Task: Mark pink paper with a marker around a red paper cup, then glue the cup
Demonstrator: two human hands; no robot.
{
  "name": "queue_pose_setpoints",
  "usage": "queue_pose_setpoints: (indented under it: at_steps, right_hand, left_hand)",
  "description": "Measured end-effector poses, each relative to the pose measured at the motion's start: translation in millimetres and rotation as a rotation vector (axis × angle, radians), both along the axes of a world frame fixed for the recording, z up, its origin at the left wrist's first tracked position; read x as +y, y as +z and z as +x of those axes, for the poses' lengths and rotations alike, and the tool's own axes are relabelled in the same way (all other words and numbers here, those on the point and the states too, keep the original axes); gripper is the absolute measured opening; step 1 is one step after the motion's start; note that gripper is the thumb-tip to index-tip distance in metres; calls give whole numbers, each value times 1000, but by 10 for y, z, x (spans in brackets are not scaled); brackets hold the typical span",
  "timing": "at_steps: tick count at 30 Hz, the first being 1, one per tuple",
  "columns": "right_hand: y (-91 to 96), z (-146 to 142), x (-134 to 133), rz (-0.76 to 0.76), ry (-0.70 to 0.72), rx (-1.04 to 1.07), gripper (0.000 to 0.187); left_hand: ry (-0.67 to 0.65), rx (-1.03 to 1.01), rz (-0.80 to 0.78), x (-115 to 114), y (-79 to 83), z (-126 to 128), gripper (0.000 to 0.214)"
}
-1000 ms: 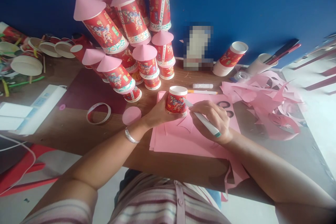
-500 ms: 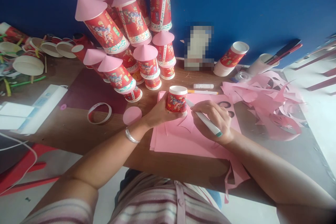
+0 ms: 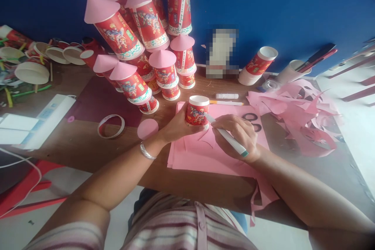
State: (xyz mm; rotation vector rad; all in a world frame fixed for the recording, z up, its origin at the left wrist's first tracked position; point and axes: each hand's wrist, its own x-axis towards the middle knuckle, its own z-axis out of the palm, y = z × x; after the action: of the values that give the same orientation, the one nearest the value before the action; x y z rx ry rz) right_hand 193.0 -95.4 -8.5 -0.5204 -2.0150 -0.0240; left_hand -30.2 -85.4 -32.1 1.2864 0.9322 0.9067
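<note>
A red printed paper cup (image 3: 198, 114) with a white band at its top is upright in my left hand (image 3: 176, 125), whose fingers close around its left side and base. Between the fingers of my right hand (image 3: 238, 134) is a white marker (image 3: 233, 142) with a green end, its other end slanting up to the cup's right side. Whether the tip touches the cup I cannot tell. Beneath both hands lies a stack of pink paper (image 3: 202, 160). Scissors (image 3: 252, 123) rest on the sheets, their handles showing beyond my right hand.
Several cup towers with pink cone roofs (image 3: 162, 60) stand behind to the left. Pink paper scraps (image 3: 307, 121) are heaped at right, near a tape roll (image 3: 271, 85). A paper ring (image 3: 110, 126) and pink disc (image 3: 147, 129) lie left. An orange-ended marker (image 3: 226, 102) lies behind the cup.
My right hand and the marker have shifted slightly left and down along the cup. The left hand and the cup hold almost the same place.
</note>
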Motion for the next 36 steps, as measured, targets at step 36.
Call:
queue_pose_setpoints:
  at_steps: [36]
  right_hand:
    - [-30,4,19,-25,14,-20,22]
  left_hand:
    - [-24,2,-19,-16,36,28,77]
